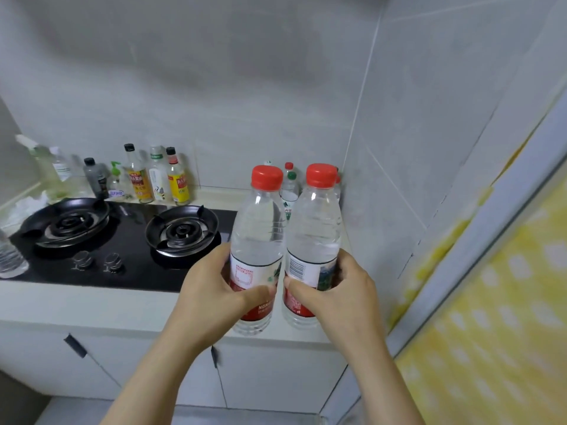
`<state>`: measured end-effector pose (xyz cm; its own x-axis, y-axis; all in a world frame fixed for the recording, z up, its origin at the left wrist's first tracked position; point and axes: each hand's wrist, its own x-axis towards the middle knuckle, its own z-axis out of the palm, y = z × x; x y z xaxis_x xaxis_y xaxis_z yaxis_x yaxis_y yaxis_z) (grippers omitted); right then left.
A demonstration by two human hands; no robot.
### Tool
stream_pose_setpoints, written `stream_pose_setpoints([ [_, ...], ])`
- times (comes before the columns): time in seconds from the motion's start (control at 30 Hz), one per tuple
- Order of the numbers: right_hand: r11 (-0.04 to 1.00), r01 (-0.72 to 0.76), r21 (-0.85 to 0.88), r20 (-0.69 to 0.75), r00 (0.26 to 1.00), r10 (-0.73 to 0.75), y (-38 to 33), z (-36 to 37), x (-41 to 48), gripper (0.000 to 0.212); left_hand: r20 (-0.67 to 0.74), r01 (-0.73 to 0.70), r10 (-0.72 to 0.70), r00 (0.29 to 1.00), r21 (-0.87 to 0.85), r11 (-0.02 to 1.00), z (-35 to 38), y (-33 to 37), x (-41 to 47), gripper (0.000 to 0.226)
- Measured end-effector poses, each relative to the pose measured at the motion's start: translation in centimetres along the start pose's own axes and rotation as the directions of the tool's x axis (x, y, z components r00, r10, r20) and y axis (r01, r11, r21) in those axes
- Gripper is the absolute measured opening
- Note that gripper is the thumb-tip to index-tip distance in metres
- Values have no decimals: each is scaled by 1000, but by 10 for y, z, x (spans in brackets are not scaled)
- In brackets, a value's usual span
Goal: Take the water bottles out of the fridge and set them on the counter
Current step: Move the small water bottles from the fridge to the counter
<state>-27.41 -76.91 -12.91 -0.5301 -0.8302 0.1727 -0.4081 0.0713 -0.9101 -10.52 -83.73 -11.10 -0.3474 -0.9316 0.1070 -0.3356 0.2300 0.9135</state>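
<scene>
Head view, the only one. Left hand (214, 289) wraps a clear plastic water bottle with red cap (257, 234) at the label band, thumb across the front and fingers curled behind. Right hand (343, 289) holds a twin red-capped bottle (313, 237) the same way.

Both bottles are upright at centre frame, side by side and nearly touching. They sit low over the front edge of the pale counter (92, 305), right of the black glass gas hob (129, 240). Can't tell if the bases are seated or just clear of the surface.

More small capped bottles (290, 191) stand behind them in the wall corner. A row of sauce and oil bottles (153, 179) is at upper left, against the tiles. Can't make out a fridge in frame.

Handling, my read:
- **Weight:** both look full, so moderately heavy for one hand each.
- **Walls:** thin and ribbed, so they will give under a squeeze.
- **Surface:** possibly cold and damp, so slippery.
- **Hold:** the mid-body label band is right, since it is stiffer and the label adds friction.
- **Set-down:** tall and narrow, so place flat and back from the edge before letting go.
</scene>
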Motion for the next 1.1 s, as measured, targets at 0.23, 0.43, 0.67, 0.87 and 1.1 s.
stream_pose_setpoints([
  [0.23,996,-87,-14,-37,996,86,23,18,46,42,71,39,-40,997,18,999,11,-22,59,42],
  [0.43,992,-126,-9,-86,988,125,24,48,92,39,144,36,-33,989,-14,999,3,-42,124,39],
  [0.67,985,-171,8,-137,976,170,23,78,135,41,219,7,-1,976,-27,1000,-4,-59,187,43],
  [0.87,976,-218,2,-130,968,216,30,84,158,43,261,25,-12,965,-47,999,1,-70,217,44],
  [1.1,970,-243,-2,-107,965,241,49,80,201,50,266,46,-38,963,-26,999,25,-72,255,45],
])
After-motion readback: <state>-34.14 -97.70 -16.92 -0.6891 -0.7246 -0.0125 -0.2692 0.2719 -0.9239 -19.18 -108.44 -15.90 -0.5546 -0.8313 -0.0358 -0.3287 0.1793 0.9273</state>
